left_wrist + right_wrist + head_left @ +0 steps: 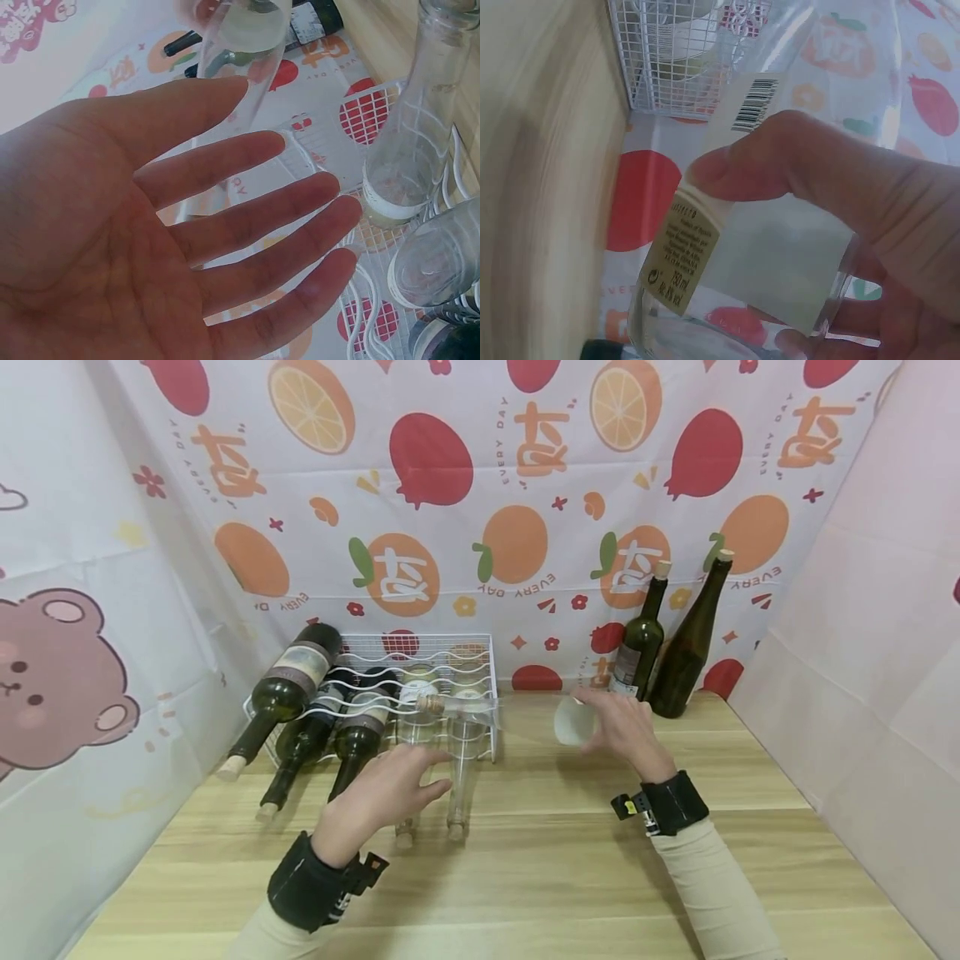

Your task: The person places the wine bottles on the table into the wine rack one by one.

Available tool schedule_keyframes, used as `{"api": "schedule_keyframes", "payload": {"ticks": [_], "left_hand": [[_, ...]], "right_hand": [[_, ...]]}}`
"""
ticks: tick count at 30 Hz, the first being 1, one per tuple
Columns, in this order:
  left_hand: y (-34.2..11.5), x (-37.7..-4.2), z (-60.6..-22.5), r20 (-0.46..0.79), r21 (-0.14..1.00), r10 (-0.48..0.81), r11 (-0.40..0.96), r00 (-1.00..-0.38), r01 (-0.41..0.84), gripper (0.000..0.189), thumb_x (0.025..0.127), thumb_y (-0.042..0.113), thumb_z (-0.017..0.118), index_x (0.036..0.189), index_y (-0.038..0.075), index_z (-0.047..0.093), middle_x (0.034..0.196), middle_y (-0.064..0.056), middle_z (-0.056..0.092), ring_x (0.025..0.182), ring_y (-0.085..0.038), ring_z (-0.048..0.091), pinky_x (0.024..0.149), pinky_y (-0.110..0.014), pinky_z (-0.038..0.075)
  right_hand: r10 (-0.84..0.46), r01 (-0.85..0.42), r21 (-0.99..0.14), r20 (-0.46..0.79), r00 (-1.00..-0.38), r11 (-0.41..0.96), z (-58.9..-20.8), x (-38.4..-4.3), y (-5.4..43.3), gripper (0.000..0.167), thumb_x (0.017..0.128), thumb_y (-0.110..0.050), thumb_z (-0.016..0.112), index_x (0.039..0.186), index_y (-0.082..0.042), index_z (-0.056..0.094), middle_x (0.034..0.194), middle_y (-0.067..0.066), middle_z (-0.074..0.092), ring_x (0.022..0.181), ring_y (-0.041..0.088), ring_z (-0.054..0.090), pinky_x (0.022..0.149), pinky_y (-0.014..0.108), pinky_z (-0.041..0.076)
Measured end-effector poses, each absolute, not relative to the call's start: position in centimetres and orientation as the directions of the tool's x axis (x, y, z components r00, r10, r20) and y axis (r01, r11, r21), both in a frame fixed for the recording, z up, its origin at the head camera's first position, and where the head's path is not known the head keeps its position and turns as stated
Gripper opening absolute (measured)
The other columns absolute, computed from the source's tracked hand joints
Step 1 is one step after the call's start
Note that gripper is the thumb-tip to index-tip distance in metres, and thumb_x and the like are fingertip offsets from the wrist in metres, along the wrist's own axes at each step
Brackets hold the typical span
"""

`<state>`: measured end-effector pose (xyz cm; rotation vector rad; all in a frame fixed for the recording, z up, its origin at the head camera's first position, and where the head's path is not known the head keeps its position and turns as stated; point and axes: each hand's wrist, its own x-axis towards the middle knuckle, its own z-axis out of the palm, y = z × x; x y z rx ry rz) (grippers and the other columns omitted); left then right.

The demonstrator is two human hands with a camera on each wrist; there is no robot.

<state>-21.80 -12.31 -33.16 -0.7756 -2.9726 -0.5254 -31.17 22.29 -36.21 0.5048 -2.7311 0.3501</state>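
My right hand grips a clear glass bottle by its labelled body, fingers and thumb around it. The bottle lies roughly level in the air, its corked neck pointing left over the front of the white wire rack. In the right wrist view the thumb presses beside a barcode label. My left hand hovers in front of the rack over the bottle necks, holding nothing. Its fingers are spread and nearly straight. Two clear corked bottles lie in the rack's right slots, necks toward me.
Several dark green bottles fill the rack's left side; one dark bottle lies highest, its corked neck jutting forward. Two dark corked bottles stand upright at the back right. Fruit-printed cloth hangs behind the wooden tabletop.
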Motion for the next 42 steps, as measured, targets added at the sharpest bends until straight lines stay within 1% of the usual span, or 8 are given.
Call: {"api": "schedule_keyframes", "payload": {"ticks": [8,14,17,20,25,32,38,42], "left_hand": [[-12.4,-21.4,-32.6,0.189,0.328,0.454,0.806,-0.87,0.492,0.031,0.095,0.017,0.073,0.125,0.012,0.074,0.116,-0.008,0.077,0.098,-0.026,0.074,0.071,-0.037,0.06],[-12.2,-21.5,-32.3,0.33,0.369,0.395,0.782,-0.857,0.502,0.02,0.092,0.013,0.075,0.111,0.014,0.079,0.076,0.005,0.071,0.063,-0.004,0.059,0.051,-0.022,0.044],[-12.1,-21.6,-32.4,0.377,0.355,0.376,0.785,-0.846,0.507,0.019,0.09,0.014,0.077,0.108,0.014,0.081,0.069,0.007,0.065,0.058,-0.003,0.051,0.05,-0.022,0.039],[-11.9,-21.7,-32.7,0.421,0.311,0.374,0.796,-0.826,0.519,0.02,0.087,0.015,0.081,0.106,0.014,0.081,0.078,0.004,0.069,0.065,-0.007,0.057,0.055,-0.025,0.046],[-11.3,-22.1,-33.9,0.445,0.228,0.44,0.787,-0.78,0.574,0.037,0.083,0.025,0.086,0.115,0.009,0.077,0.105,-0.007,0.075,0.095,-0.026,0.069,0.078,-0.041,0.058],[-10.4,-22.4,-35.3,0.302,0.235,0.549,0.75,-0.78,0.619,0.06,0.09,0.039,0.079,0.14,0.01,0.063,0.128,-0.014,0.072,0.112,-0.031,0.071,0.091,-0.048,0.059],[-10.2,-22.4,-35.6,0.174,0.299,0.55,0.761,-0.817,0.576,0.071,0.092,0.043,0.076,0.154,0.02,0.049,0.136,-0.016,0.068,0.111,-0.032,0.071,0.087,-0.05,0.06],[-10.1,-22.6,-35.9,0.136,0.314,0.597,0.731,-0.791,0.606,0.072,0.095,0.043,0.073,0.158,0.027,0.041,0.129,-0.014,0.07,0.095,-0.025,0.072,0.083,-0.046,0.06]], "right_hand": [[-0.367,-0.406,-0.061,0.323,-0.872,0.912,-35.5,-30.0,21.8,0.077,0.059,-0.031,0.102,0.129,-0.026,0.071,0.117,0.005,0.078,0.092,0.032,0.068,0.065,0.044,0.05],[-0.426,-0.446,-0.025,0.255,-0.868,0.895,-35.0,-29.5,21.6,0.077,0.058,-0.031,0.1,0.129,-0.027,0.071,0.114,0.003,0.077,0.089,0.027,0.066,0.064,0.038,0.046],[-0.451,-0.468,-0.038,0.211,-0.867,0.883,-34.8,-29.4,21.4,0.076,0.059,-0.027,0.099,0.13,-0.027,0.07,0.113,0.004,0.077,0.09,0.026,0.066,0.065,0.038,0.046],[-0.469,-0.485,-0.053,0.189,-0.863,0.873,-34.7,-29.2,21.1,0.075,0.058,-0.025,0.099,0.127,-0.027,0.071,0.111,0.005,0.077,0.091,0.028,0.066,0.068,0.041,0.047],[-0.493,-0.505,-0.069,0.143,-0.858,0.86,-34.6,-28.8,20.5,0.077,0.054,-0.022,0.102,0.125,-0.027,0.072,0.112,0.004,0.077,0.098,0.028,0.067,0.069,0.04,0.044],[-0.549,-0.552,-0.003,0.107,-0.829,0.834,-35.0,-28.2,19.2,0.08,0.052,-0.027,0.103,0.127,-0.029,0.072,0.11,-0.001,0.078,0.095,0.023,0.067,0.068,0.037,0.047],[-0.578,-0.577,0.042,0.103,-0.81,0.816,-34.6,-27.5,18.0,0.08,0.053,-0.031,0.103,0.127,-0.029,0.071,0.111,-0.003,0.079,0.092,0.021,0.069,0.065,0.033,0.044],[-0.582,-0.582,0.039,0.108,-0.806,0.812,-34.6,-27.2,17.7,0.079,0.053,-0.031,0.103,0.126,-0.029,0.072,0.11,-0.003,0.079,0.09,0.02,0.069,0.063,0.031,0.04]]}}
